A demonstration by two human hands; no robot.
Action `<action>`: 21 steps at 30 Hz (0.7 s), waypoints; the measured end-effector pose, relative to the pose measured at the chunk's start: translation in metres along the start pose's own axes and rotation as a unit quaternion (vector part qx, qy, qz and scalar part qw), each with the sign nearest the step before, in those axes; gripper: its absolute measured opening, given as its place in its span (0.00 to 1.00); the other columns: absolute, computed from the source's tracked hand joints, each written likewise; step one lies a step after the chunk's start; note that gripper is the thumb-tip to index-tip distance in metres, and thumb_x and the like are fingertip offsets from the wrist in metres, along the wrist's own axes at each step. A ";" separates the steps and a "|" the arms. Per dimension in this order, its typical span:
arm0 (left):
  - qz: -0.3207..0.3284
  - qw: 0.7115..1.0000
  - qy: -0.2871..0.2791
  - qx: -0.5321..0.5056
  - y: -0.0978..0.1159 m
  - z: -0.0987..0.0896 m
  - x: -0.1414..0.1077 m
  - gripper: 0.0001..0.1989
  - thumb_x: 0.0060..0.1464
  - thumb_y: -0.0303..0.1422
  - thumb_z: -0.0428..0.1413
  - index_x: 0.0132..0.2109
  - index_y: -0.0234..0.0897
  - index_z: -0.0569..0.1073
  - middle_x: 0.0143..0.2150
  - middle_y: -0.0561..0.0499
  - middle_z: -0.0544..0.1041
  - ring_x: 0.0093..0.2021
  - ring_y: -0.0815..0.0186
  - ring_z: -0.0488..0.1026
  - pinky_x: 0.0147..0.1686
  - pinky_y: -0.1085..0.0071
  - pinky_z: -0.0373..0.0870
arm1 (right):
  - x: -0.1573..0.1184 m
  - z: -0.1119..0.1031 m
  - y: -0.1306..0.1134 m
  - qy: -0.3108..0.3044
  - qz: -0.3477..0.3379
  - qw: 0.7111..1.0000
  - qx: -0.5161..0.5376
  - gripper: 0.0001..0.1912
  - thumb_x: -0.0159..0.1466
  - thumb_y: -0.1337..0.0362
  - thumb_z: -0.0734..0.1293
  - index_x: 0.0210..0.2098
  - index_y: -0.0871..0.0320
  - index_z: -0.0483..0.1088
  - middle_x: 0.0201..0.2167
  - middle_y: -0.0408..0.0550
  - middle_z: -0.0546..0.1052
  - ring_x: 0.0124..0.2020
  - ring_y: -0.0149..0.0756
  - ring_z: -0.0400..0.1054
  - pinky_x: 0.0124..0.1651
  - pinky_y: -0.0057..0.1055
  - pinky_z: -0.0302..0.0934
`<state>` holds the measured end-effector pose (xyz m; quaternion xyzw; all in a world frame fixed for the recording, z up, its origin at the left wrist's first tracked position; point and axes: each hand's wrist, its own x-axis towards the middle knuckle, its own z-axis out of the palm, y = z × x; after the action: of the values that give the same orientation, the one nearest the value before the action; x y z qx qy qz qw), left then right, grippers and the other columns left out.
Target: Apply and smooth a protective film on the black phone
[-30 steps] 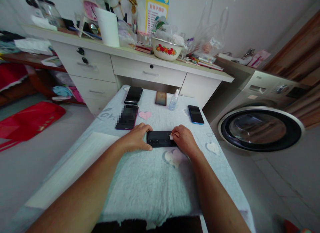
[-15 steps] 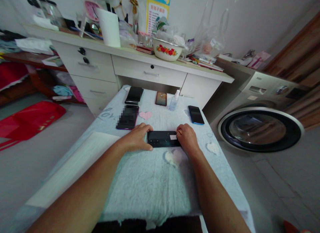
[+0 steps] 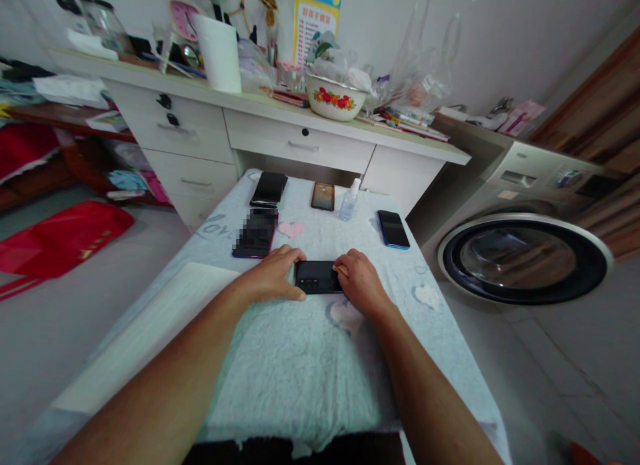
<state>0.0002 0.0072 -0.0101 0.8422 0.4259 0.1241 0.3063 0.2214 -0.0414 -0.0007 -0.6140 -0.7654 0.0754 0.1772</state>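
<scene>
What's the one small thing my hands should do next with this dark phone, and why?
I'd probably slide the right hand toward the dark phone's right end. That hand hides the end, its fingers on the phone's back, while the left hand grips the left end and should brace it.

Phones counted on the table (image 3: 280, 358): at least four, comprising one dark phone (image 3: 315, 277), one purple-edged phone (image 3: 257, 233), one blue-edged phone (image 3: 393, 229) and one black phone (image 3: 269, 188), the last possibly a stack. Brown phone or case (image 3: 323, 196): one. Also recorded: one spray bottle (image 3: 349, 202), one flowered bowl (image 3: 334, 100), one pink clock (image 3: 183, 20) and one washing machine (image 3: 525, 205).
</scene>
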 end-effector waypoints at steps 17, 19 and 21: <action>0.000 1.000 -0.002 0.005 0.003 -0.001 0.000 0.30 0.35 0.41 0.62 0.48 0.41 0.66 0.48 0.48 0.66 0.50 0.56 0.66 0.49 0.63 0.64 | 0.001 0.001 -0.005 -0.004 -0.004 1.000 0.005 0.11 0.63 0.72 0.61 0.37 0.59 0.75 0.35 0.49 0.71 0.41 0.35 0.64 0.45 0.28 0.55; 0.000 1.000 -0.004 0.005 0.002 -0.001 0.000 0.30 0.35 0.41 0.62 0.48 0.40 0.66 0.48 0.48 0.66 0.49 0.56 0.66 0.48 0.64 0.64 | 0.001 0.000 -0.002 0.002 0.012 1.000 -0.002 0.11 0.62 0.73 0.61 0.37 0.59 0.75 0.35 0.49 0.71 0.42 0.35 0.64 0.46 0.28 0.55; 0.000 1.000 -0.005 0.005 0.002 -0.001 0.000 0.31 0.35 0.41 0.62 0.49 0.40 0.66 0.48 0.48 0.66 0.49 0.56 0.65 0.48 0.64 0.64 | 0.002 0.000 0.002 0.008 0.026 1.000 -0.009 0.10 0.62 0.72 0.61 0.36 0.59 0.75 0.35 0.49 0.72 0.42 0.35 0.64 0.46 0.28 0.55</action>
<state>0.0012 0.0067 -0.0076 0.8443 0.4253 0.1173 0.3041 0.2228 -0.0387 -0.0013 -0.6357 -0.7485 0.0679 0.1760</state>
